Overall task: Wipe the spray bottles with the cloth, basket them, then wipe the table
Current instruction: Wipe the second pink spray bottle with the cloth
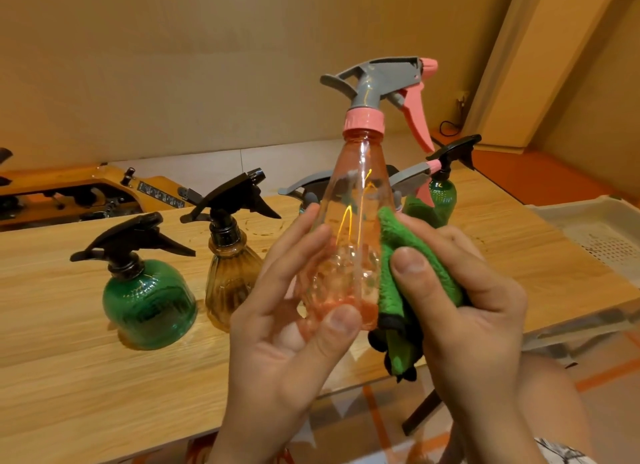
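While the left hand [294, 308] grips the pink bottle [353, 221] by its base, lifted above the table [69, 377], and the right hand [467, 290] pinches the green cloth [412, 266] against its side, a hard rub could twist the slick plastic loose and drop it.
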The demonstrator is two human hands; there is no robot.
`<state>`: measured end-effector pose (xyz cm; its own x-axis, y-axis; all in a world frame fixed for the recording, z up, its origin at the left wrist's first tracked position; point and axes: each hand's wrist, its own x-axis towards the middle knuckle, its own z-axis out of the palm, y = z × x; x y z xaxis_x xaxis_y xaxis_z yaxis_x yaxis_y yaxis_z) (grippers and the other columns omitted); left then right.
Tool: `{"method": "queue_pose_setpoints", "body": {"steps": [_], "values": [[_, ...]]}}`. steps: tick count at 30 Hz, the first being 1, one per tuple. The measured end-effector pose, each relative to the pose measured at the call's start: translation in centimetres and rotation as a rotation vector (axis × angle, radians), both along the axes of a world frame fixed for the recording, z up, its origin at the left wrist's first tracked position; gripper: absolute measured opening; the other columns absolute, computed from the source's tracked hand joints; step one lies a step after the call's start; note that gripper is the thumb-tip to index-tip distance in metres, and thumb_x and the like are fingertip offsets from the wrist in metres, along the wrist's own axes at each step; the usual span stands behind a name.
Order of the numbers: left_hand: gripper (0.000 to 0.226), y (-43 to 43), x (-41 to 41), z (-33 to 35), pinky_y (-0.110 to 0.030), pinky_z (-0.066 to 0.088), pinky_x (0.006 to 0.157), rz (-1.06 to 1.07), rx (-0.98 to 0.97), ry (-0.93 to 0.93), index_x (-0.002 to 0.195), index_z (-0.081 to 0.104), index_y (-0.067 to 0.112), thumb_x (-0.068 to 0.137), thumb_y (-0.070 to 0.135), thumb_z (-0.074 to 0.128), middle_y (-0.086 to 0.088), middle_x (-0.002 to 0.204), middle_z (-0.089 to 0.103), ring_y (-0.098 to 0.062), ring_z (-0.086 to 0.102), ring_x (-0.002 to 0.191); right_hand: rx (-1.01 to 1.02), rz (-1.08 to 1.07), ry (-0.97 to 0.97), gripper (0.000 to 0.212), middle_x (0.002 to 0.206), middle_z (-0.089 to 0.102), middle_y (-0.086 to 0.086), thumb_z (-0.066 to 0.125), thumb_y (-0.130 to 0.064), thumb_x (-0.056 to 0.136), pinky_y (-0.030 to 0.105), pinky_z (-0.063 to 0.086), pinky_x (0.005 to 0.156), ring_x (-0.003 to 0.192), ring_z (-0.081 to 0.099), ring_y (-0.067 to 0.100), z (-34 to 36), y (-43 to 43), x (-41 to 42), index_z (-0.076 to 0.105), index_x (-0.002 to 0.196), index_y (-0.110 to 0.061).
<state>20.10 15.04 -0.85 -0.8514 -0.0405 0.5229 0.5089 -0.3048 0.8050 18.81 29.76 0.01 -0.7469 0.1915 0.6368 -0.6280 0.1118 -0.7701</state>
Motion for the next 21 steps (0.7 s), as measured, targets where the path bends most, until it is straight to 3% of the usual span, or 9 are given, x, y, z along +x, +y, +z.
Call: {"method": "queue_pose_setpoints", "body": {"steps": [7,16,21], "values": [[0.085,-0.2,-0.1,-0.2,-0.032,0.056,0.098,-0.125,0.065,-0.075,0.151,0.049,0.032,0.076,0.032,0.089,-0.001,0.15,0.057,-0.024,0.06,0.133,0.061,0.075,0.055,0.032,0.089,0.059,0.001,0.069,-0.048,0.092,0.026,0.046,0.073,0.084,0.057,0.015,0.4,1.2,-0.2,0.074,0.119,-0.034],[0.083,0.2,-0.2,0.2,-0.027,0.057,0.093,-0.067,0.131,-0.054,0.145,0.051,0.029,0.071,0.025,0.087,0.009,0.14,0.065,-0.014,0.066,0.124,0.123,0.055,0.074,0.034,0.091,0.058,-0.002,0.068,-0.045,0.094,0.023,0.048,0.067,0.081,0.059,0.012,-0.3,0.3,1.0,0.07,0.125,-0.031],[0.086,0.5,0.1,0.3,-0.029,0.059,0.092,-0.05,0.122,-0.065,0.144,0.051,0.03,0.066,0.023,0.086,0.011,0.14,0.065,-0.014,0.066,0.124,0.088,0.009,0.06,0.033,0.092,0.062,0.0,0.067,-0.044,0.094,0.018,0.047,0.072,0.083,0.061,0.009,-0.1,0.1,0.6,0.07,0.123,-0.031]]}}
